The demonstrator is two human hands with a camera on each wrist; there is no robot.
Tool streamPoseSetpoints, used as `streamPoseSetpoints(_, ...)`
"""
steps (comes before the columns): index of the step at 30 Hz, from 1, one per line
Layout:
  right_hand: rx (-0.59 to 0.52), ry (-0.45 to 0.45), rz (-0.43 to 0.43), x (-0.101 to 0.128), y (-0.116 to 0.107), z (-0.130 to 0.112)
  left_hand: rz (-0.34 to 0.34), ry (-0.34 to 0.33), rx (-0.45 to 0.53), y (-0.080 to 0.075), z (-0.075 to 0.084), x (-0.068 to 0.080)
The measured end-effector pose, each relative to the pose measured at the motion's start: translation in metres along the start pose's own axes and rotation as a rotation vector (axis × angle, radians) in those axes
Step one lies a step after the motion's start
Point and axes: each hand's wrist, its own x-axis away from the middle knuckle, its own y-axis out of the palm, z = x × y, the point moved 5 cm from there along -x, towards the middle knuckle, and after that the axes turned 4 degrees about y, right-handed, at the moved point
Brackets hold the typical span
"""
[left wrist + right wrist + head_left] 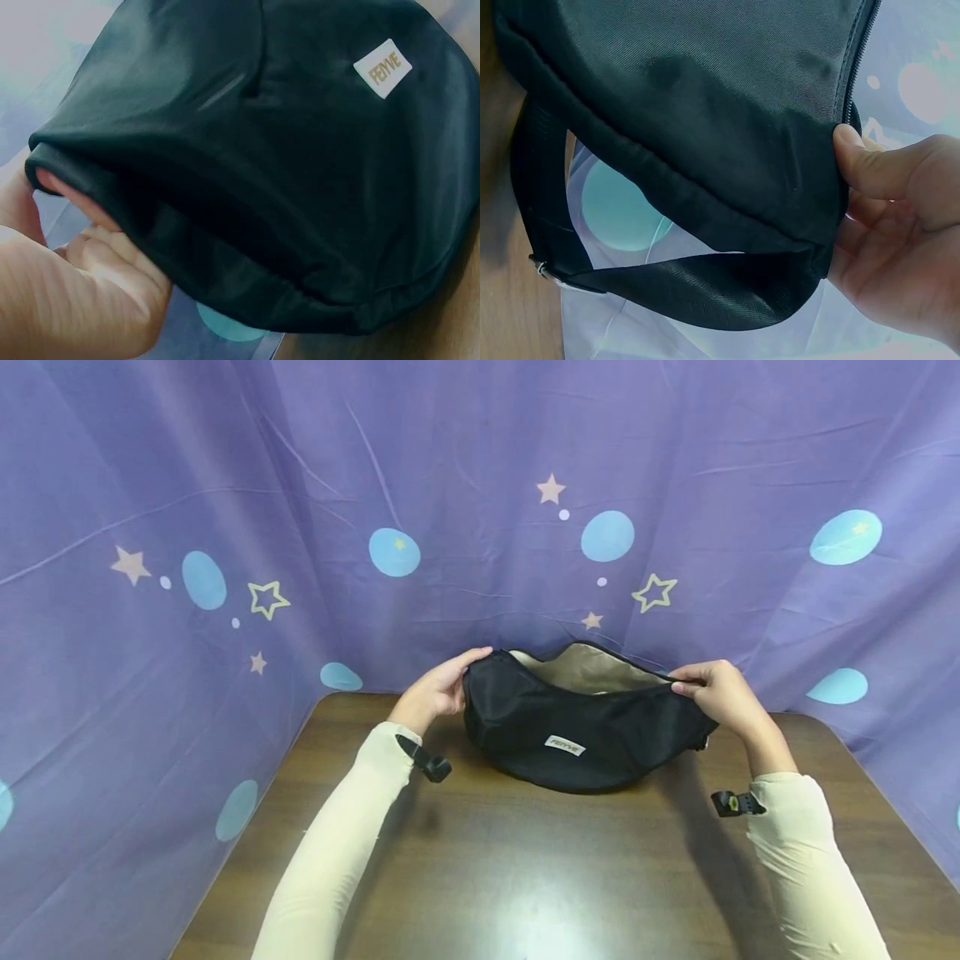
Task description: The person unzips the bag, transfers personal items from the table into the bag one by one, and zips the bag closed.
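Observation:
A black fabric bag (pixel 510 714), with a small white label (pixel 565 745) on its front, is held at the far side of the table. Its zipped top gapes, showing a beige lining (pixel 581 668). My left hand (pixel 438 689) grips the bag's left end; in the left wrist view, part of its fingers is hidden behind the cloth. At the other end my right hand (pixel 723 693) pinches the top corner, thumb in front, beside the zipper (pixel 860 60). Below that hand, the right wrist view shows a looped black strap (pixel 705 291) with a metal buckle (pixel 564 279).
A brown wooden table (pixel 465 868) lies under the bag and forearms. Behind it and on the left hangs a purple curtain (pixel 480 460) with stars and blue ovals, close to the table's far edge. Each wrist wears a black band with a small device.

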Motion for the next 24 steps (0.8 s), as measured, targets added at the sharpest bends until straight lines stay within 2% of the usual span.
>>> streamPoseSetpoints(4,-0.007,-0.009,0.058,0.000,0.001,-0.002,-0.008,0.073,0.081,-0.002,0.006,0.001)
streamPoseSetpoints(8,-0.013,0.001,0.106,0.002,0.004,-0.004,-0.010,0.143,0.106,-0.006,0.009,0.003)
streamPoseSetpoints(14,-0.018,0.034,0.137,0.006,0.007,-0.005,0.038,0.241,0.201,-0.015,0.013,0.007)
streamPoseSetpoints(18,-0.010,0.029,0.151,0.008,0.006,-0.005,0.050,0.261,0.225,-0.017,0.014,0.012)
streamPoseSetpoints(24,0.009,0.001,0.133,0.009,0.001,-0.007,0.025,0.230,0.220,-0.013,0.021,0.020)
